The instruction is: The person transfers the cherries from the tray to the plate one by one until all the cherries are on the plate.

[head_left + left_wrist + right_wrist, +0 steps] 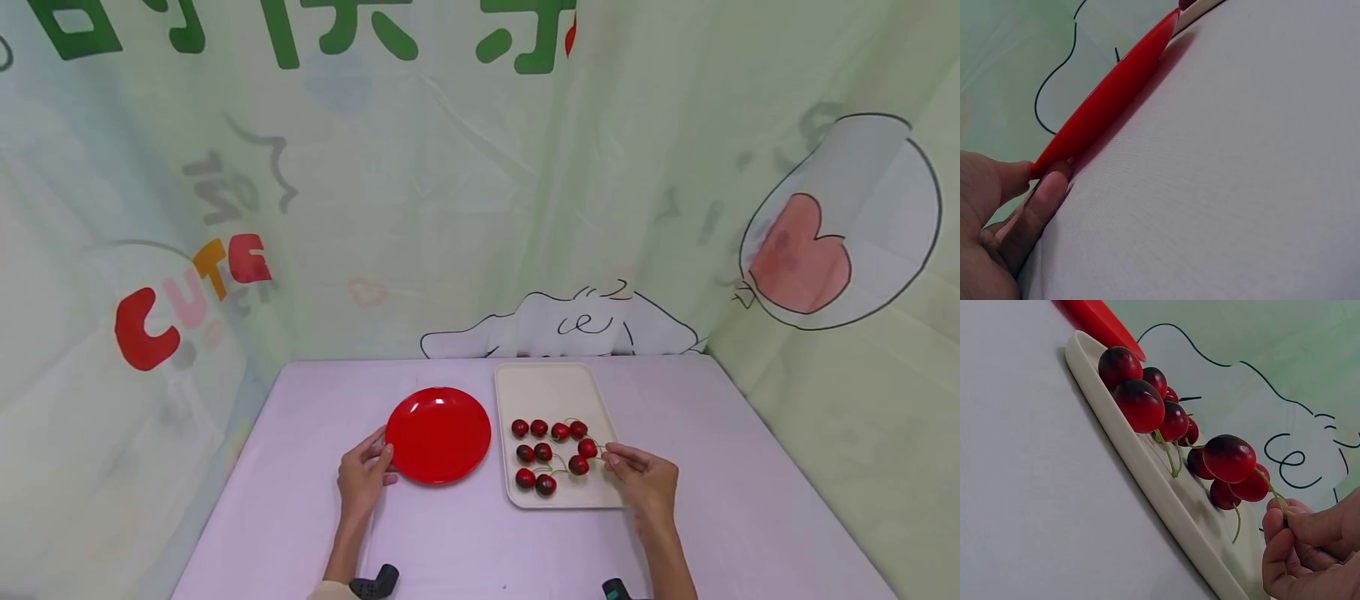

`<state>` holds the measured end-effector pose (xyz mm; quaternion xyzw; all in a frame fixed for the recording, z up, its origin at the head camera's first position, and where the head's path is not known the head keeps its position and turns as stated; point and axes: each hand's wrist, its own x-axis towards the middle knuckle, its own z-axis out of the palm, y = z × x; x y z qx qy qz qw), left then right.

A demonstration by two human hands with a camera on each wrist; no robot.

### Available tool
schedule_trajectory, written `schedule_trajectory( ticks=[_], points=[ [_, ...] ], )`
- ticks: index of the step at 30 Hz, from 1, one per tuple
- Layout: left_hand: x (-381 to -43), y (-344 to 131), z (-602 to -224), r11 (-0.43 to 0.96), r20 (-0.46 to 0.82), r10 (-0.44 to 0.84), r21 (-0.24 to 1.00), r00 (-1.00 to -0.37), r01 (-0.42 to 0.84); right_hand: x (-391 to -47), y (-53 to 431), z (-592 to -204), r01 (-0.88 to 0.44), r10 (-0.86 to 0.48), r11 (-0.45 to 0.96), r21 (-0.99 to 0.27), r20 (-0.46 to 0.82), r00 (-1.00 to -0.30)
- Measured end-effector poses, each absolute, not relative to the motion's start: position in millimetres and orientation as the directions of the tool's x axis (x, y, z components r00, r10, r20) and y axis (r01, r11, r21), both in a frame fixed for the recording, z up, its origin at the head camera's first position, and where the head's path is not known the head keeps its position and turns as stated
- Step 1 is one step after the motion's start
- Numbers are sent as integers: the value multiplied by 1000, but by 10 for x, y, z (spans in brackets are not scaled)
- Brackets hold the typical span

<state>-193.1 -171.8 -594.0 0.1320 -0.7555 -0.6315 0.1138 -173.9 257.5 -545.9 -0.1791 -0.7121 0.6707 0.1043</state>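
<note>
From the head, on a pale lilac desk [450,542], a red plate [439,435], with a beige tray [546,392] just beside it on the right, slightly apart; in the tray's near half, ten dark red cherries [545,484], some joined by thin green stems [562,460]; at the plate's left edge, the left hand [363,479], thumb above the rim, other fingers [372,442] partly hidden by it; at the tray's right edge, the right hand [648,483], fingertips close together near the rightmost pair, the hold itself too small to read from here; at the bottom, dark wrist devices [375,581]; all round, visible this widely only from above, a pale green curtain [450,208] with a drawn balloon [840,225], a red heart inside it, and coloured letters [147,329]; from the left wrist, the plate almost edge-on, showing its outer wall and the shadow under it; its rim pinched narrowly between thumb and fingers; past its far end, a sliver of tray and part of one cherry, cut off by the frame; from the right wrist, the cherries large and glossy, near-black on top, a shading fainter from the head; a stem of the nearest pair plainly pinched between thumb and forefinger, remaining fingers curled; in the upper corner, beyond the tray's raised rim, one end of the plate; contact between pinched pair and tray hidden, so cannot tell.
</note>
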Motion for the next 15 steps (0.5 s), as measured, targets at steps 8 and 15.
schedule_trajectory(
  ticks=[8,15],
  points=[
    [-1922,-1723,-5930,164,10,-338,985,-941,-48,-1749,2579,-5463,119,390,29,-993,-98,-915],
    [-1922,-1707,-5936,169,-1,-339,984,-941,-62,-1767,2534,-5475,134,373,14,-991,-119,-920]
  ],
)
